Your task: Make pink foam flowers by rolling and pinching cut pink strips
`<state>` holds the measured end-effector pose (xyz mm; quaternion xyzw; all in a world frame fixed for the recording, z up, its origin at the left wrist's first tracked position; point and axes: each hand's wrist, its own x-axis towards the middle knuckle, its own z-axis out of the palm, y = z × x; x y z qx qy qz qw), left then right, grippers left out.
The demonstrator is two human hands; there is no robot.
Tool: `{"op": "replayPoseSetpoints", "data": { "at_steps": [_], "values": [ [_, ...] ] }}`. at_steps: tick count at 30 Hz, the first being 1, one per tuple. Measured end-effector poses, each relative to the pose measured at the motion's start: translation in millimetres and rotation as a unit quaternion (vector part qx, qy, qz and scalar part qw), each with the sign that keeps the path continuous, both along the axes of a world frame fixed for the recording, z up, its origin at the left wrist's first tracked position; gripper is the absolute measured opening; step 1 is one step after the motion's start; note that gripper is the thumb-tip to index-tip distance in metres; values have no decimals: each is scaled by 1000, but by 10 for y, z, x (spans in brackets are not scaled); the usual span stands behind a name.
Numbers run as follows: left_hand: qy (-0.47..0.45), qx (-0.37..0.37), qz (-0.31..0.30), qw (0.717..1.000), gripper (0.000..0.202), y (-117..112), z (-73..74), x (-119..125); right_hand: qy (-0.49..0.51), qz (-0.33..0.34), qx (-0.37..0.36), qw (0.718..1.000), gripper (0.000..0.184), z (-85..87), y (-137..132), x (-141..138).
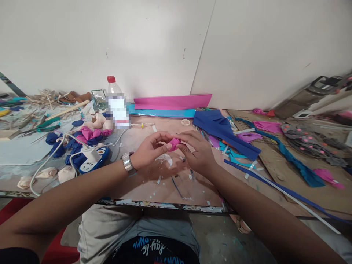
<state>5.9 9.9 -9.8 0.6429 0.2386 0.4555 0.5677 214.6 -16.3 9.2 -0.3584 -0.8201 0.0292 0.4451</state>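
Observation:
Between my two hands, over the middle of the table, is a small bunched piece of bright pink material [174, 144], like a little rolled flower. My left hand [154, 148] pinches it from the left with thumb and fingers. From the other side, my right hand [197, 150] grips its right end, thumb below and fingers above. Part of the pink piece is hidden by my fingertips. Just behind my right hand a roll of tape [186, 122] lies on the table, and dark blue fabric [213, 124] spreads to its right.
At left, pink and blue flower-like pieces [90, 134] crowd a blue power strip [95, 163] with a white cable. A red-capped bottle [114, 88] stands behind them. Pink sheet material [173, 101] leans along the wall. A long white strip [299, 203] crosses the right side.

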Motion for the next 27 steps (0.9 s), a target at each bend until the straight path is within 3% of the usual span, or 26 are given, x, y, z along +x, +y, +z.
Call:
{"op": "replayPoseSetpoints", "data": {
  "at_steps": [5, 13, 17, 21, 27],
  "values": [
    [23, 14, 16, 1000, 35, -64, 5, 28, -47, 11, -16, 999, 30, -38, 17, 4],
    [14, 22, 7, 1000, 32, -50, -9, 17, -51, 36, 18, 998, 28, -70, 19, 4],
    [17, 33, 26, 999, 28, -38, -6, 9, -34, 15, -21, 999, 28, -37, -8, -18],
    [-12, 34, 28, 999, 25, -28, 1, 2, -3, -4, -40, 999, 16, -2, -35, -35],
    [-15, 35, 31, 999, 25, -22, -6, -19, -2, -14, -13, 1000, 10, -14, -30, -25]
  ]
}}
